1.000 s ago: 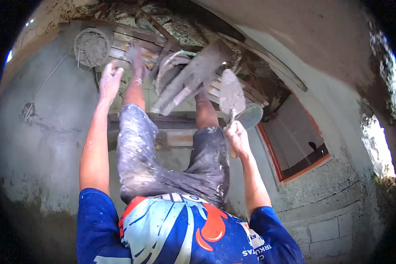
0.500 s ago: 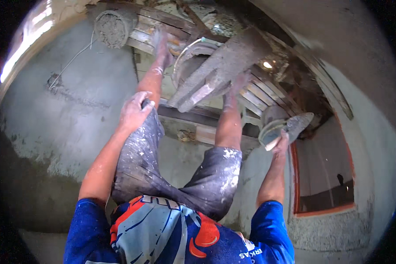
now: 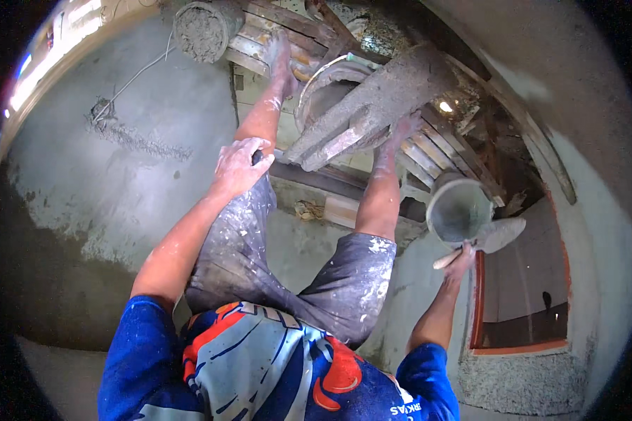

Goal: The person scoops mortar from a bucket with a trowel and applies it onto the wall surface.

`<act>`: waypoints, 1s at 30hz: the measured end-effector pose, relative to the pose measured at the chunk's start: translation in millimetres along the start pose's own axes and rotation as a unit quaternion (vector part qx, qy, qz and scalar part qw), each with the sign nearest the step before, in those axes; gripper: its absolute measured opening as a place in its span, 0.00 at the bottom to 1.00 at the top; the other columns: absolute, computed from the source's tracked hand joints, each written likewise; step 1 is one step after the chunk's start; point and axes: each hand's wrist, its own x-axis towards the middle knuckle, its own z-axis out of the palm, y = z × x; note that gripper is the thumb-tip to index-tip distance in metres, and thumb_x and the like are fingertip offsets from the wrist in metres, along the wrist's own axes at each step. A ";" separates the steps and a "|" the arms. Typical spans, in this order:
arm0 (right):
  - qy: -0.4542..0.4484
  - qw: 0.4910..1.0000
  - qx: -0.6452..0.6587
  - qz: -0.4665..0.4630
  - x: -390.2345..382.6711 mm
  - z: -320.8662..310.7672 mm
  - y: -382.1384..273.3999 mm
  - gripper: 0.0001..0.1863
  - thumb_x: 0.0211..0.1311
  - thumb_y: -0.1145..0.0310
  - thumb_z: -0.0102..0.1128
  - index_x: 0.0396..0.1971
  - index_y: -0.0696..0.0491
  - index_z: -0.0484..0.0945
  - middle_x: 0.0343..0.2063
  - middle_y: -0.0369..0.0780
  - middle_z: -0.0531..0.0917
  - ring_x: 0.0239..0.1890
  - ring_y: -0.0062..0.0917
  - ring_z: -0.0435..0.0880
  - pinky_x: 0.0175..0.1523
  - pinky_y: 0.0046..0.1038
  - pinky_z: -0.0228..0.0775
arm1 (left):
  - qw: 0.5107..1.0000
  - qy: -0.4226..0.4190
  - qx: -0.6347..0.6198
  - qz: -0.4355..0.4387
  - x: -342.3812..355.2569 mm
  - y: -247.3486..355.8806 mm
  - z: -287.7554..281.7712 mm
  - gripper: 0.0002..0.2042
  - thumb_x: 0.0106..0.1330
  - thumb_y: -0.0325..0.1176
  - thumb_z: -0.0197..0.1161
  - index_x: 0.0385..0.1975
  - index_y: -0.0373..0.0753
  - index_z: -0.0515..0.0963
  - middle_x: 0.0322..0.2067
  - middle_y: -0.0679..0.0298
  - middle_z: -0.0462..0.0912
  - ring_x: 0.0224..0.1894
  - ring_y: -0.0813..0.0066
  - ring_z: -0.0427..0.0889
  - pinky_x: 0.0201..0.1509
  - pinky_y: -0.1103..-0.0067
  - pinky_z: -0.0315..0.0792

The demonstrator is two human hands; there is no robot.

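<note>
My left hand (image 3: pixel 242 167) lies on my left knee, fingers curled round a small dark thing between thumb and fingers that I cannot make out. Off to the right, my right hand (image 3: pixel 460 261) is closed on the light handle of a trowel (image 3: pixel 504 234). Its grey blade points right, just below the rim of a grey bucket (image 3: pixel 461 210) that holds some greyish stuff. Between my feet, a mortar-coated plastering float (image 3: pixel 372 105) with a bar handle lies across a larger tub (image 3: pixel 307 95).
A bucket full of mortar (image 3: pixel 202 35) stands at the upper left. My bare feet are on narrow wooden planks (image 3: pixel 288 45). Wet grey plaster covers the left wall (image 3: pixel 133 91), where a thin cable (image 3: pixel 137 77) sticks out. A red-framed opening (image 3: pixel 523 281) is at the right.
My right hand has moved down with the trowel, whose blade has gone from in front of the bucket's side to below its rim. The whole view has shifted slightly; my left hand stays on the knee.
</note>
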 end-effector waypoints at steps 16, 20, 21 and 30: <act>-0.322 0.825 -0.403 -0.232 -415.9 121.8 -246.6 0.08 0.44 0.69 0.64 0.24 0.53 0.74 0.29 0.43 0.73 0.32 0.34 0.72 0.44 0.35 0.68 | 0.872 -0.035 -0.486 0.042 -51.3 78.8 -3.5 0.34 0.61 0.43 0.65 0.64 0.35 0.61 0.58 0.50 0.71 0.60 0.61 0.72 0.62 0.71 0.68; -0.432 0.516 -0.572 -0.469 -464.0 196.0 -292.9 0.12 0.39 0.64 0.67 0.27 0.51 0.79 0.29 0.46 0.71 0.35 0.43 0.72 0.42 0.41 0.66 | 0.680 -0.089 -0.725 -0.056 -62.3 45.9 -15.7 0.21 0.64 0.41 0.64 0.51 0.35 0.72 0.43 0.64 0.80 0.42 0.78 0.78 0.49 0.78 0.72; -0.434 0.491 -0.578 -0.486 -475.0 217.5 -303.8 0.12 0.38 0.65 0.68 0.24 0.52 0.77 0.27 0.46 0.70 0.34 0.42 0.72 0.41 0.40 0.65 | 0.665 -0.065 -0.730 -0.146 -69.9 37.4 -21.3 0.13 0.65 0.39 0.63 0.43 0.38 0.74 0.35 0.70 0.80 0.36 0.82 0.76 0.39 0.82 0.72; -0.473 0.302 -0.542 -0.626 -505.8 426.8 -322.8 0.06 0.39 0.70 0.63 0.22 0.53 0.80 0.30 0.42 0.74 0.39 0.38 0.74 0.46 0.39 0.67 | 0.356 0.085 -0.882 -0.296 -34.8 -13.3 -57.1 0.16 0.71 0.44 0.53 0.51 0.41 0.66 0.36 0.62 0.76 0.39 0.71 0.81 0.40 0.75 0.78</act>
